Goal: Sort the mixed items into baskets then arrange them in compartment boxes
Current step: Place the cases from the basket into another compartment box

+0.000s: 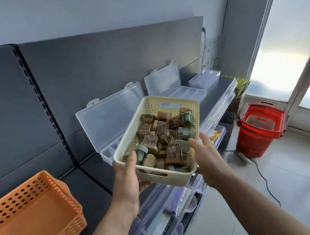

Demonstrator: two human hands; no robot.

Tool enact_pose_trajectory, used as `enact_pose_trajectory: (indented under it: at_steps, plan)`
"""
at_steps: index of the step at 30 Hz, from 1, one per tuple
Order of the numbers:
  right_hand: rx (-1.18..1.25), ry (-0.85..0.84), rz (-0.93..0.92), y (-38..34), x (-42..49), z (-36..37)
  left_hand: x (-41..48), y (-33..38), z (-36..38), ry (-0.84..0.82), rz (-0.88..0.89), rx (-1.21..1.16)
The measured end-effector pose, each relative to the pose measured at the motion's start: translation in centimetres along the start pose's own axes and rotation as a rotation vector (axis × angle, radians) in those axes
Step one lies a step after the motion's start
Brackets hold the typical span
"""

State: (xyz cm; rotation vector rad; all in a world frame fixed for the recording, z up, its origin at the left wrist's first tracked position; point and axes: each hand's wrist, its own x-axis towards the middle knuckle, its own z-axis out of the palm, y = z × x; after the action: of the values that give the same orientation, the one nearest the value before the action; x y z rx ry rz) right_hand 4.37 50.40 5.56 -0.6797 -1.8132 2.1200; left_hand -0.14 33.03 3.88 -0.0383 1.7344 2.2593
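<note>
So a cream perforated plastic basket point(181, 179) is being held up in the air with both hands, out in front of the dark grey metal shelf point(92, 191) and not resting on anything. The left hand point(127, 175) is wrapped round the near left corner, thumb point(131, 159) hooked over the rim and the fingers point(146, 184) curled underneath. The right hand point(207, 155) is clamped on the near right side, thumb laid on the rim; its other fingers are hidden behind the basket wall, so how they lie can't be told. The basket is piled pretty full with small brown and green blocky items point(151, 140), several with clear tops, all jumbled together. Right behind it, a clear plastic compartment box point(109, 116) is sat on the shelf with its lid stood open, the dividers partly covered by the basket. A second clear compartment box point(164, 79), lid also up, is parked further along the same shelf. Off to the left, stacked orange perforated plastic baskets point(33, 215) are set on the shelf, a small label stuck on the front. A red plastic shopping basket point(259, 130) is left on the pale tiled floor by the window.
</note>
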Motion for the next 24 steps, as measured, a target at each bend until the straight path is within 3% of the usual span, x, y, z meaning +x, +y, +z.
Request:
enact_pose_trajectory:
  at_steps: [5,13,24]
  plan:
    - [-0.176,-0.130,0.055,-0.1,7.6,-1.0,6.8,0.6,0.6,0.140,0.008,-0.011]
    - [-0.258,-0.142,0.069,-2.4,21.3,-1.0,16.6,1.7,-0.6,0.263,-0.051,0.031]
    - [-0.389,-0.333,0.092,-1.3,30.6,0.0,20.7,1.5,-2.5,0.382,-0.129,0.190]
